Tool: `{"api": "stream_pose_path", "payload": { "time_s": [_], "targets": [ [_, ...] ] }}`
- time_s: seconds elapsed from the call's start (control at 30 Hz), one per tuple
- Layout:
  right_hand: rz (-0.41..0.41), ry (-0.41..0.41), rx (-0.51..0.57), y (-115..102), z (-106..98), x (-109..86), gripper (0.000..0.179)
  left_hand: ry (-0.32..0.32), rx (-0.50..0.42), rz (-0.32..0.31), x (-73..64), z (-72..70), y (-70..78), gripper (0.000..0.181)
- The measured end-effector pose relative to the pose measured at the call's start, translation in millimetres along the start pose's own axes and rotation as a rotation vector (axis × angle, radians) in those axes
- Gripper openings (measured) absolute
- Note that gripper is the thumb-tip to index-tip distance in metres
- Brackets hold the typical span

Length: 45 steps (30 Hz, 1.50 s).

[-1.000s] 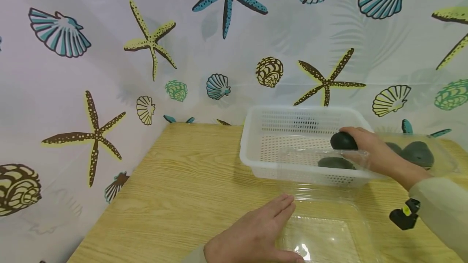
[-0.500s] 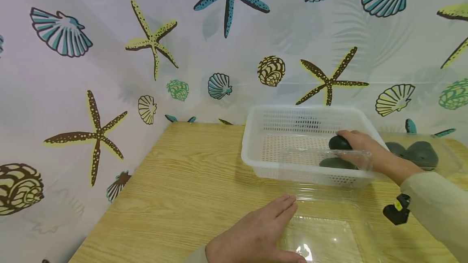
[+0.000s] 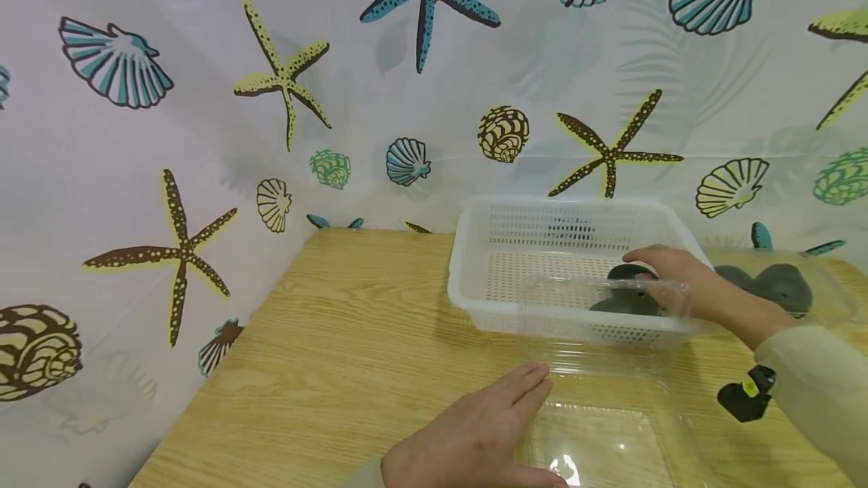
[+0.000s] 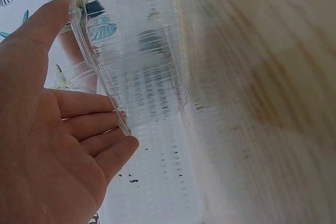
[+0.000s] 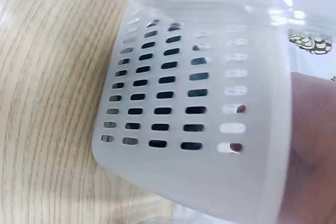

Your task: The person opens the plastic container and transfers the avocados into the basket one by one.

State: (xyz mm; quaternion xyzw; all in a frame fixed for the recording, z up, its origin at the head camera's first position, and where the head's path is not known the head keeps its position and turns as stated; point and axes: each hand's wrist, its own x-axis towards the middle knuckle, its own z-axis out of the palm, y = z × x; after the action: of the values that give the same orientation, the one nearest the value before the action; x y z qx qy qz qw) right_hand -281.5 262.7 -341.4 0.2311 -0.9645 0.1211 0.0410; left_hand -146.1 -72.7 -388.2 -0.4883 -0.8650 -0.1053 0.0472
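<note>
In the head view my left hand (image 3: pixel 475 431) lies along the left edge of a hinged clear plastic clamshell box (image 3: pixel 597 439), its raised lid (image 4: pixel 131 61) leaning before a white basket. The left wrist view shows its fairly straight fingers and thumb touching the rim. My right hand (image 3: pixel 685 281) reaches inside the white slotted basket (image 3: pixel 488 320), fingers extended over dark, avocado-like fruits (image 3: pixel 624 301). One fruit (image 3: pixel 629 271) lies just under the fingers. The clear lid and basket wall partly veil them. In the right wrist view the basket wall hides the fingers.
Right of the basket stands another clear box (image 3: pixel 830 300) with dark, avocado-like fruits (image 3: pixel 780 286) in it. All stands on a wood-grain table (image 3: pixel 325 352), against a white curtain (image 3: pixel 380 111) printed with shells and starfish.
The fruit that my right hand gripped has come down among the dark fruits in the basket. My right fingers have loosened and straightened. My left hand has stayed in place.
</note>
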Motion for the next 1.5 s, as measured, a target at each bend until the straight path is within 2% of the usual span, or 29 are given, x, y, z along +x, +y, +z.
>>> {"api": "stream_pose_path", "payload": {
  "time_s": [0.1,0.27,0.37,0.63,0.9,1.17,1.4,1.5],
  "targets": [
    [-0.004,0.016,0.008,-2,-10,-7.8,0.032,-0.013,-0.001,-0.01,0.7,0.2,0.6,0.095],
    [0.095,0.001,0.055,-2,-20,-19.3,0.035,-0.031,-0.006,-0.03,1.1,1.5,1.0,0.096],
    [0.121,0.018,0.052,-2,-23,-27.1,0.036,-0.036,-0.016,-0.045,1.5,2.1,1.4,0.096],
    [0.05,0.176,-0.013,-6,-24,-59.9,0.033,-0.014,-0.026,-0.043,0.7,2.1,2.7,0.097],
    [0.06,0.266,-0.047,-19,-18,-92.5,0.035,-0.014,-0.04,-0.061,0.2,-0.3,2.9,0.096],
    [0.01,0.359,-0.084,-28,-10,-121.4,0.04,-0.026,-0.072,-0.069,0.2,1.0,3.1,0.096],
    [0.019,0.344,-0.056,-41,7,-144.0,0.044,0.017,-0.025,-0.041,1.6,0.6,4.6,0.095],
    [-0.026,0.336,-0.052,-46,20,-151.8,0.047,0.016,-0.034,-0.043,1.7,0.4,5.4,0.095]
  ]
}}
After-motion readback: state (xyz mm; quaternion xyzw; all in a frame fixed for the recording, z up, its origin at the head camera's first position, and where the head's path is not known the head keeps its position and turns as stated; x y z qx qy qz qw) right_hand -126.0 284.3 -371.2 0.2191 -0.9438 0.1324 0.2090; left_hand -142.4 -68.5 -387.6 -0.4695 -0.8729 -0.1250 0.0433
